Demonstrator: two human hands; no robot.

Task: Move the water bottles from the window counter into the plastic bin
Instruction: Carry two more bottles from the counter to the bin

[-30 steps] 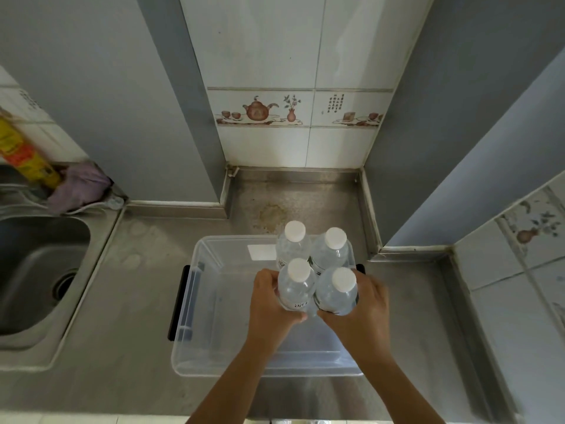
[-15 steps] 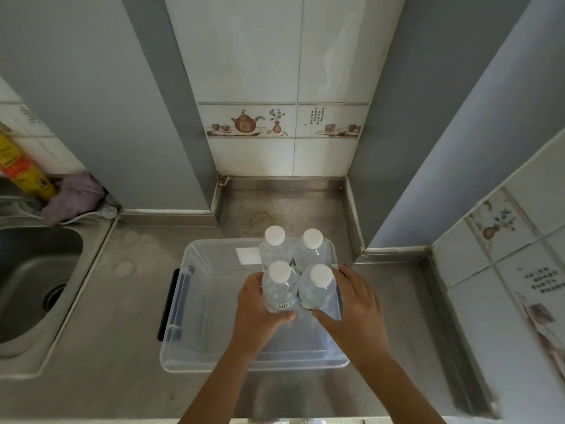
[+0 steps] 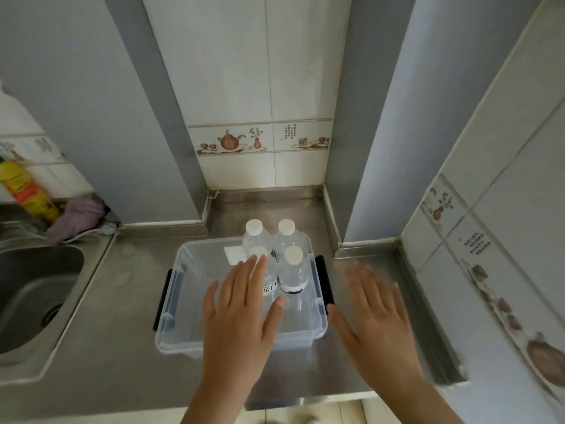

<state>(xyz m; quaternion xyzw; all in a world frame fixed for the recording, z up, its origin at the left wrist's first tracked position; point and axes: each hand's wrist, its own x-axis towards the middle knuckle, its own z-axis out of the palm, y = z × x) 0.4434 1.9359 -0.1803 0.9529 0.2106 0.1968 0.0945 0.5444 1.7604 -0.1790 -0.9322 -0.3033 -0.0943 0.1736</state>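
Several clear water bottles (image 3: pixel 293 270) with white caps stand upright together in the right half of a clear plastic bin (image 3: pixel 174 301) with black side handles, on the steel counter. My left hand (image 3: pixel 241 316) hovers flat over the bin's middle, fingers straight, partly covering the front left bottle. Out to the right of the bin, my right hand (image 3: pixel 376 316) is spread above the counter, blurred by motion. Neither hand holds anything.
A steel sink (image 3: pixel 33 289) lies at the left, with a yellow bottle (image 3: pixel 26 188) and a purple cloth (image 3: pixel 76 215) behind it. Grey walls and tiled panels close in the alcove behind and to the right. The counter's front edge (image 3: pixel 305 399) is near my wrists.
Both hands have let go of the two front bottles, which now stand in the bin, and have pulled back with fingers spread. The camera view has tilted up a little.
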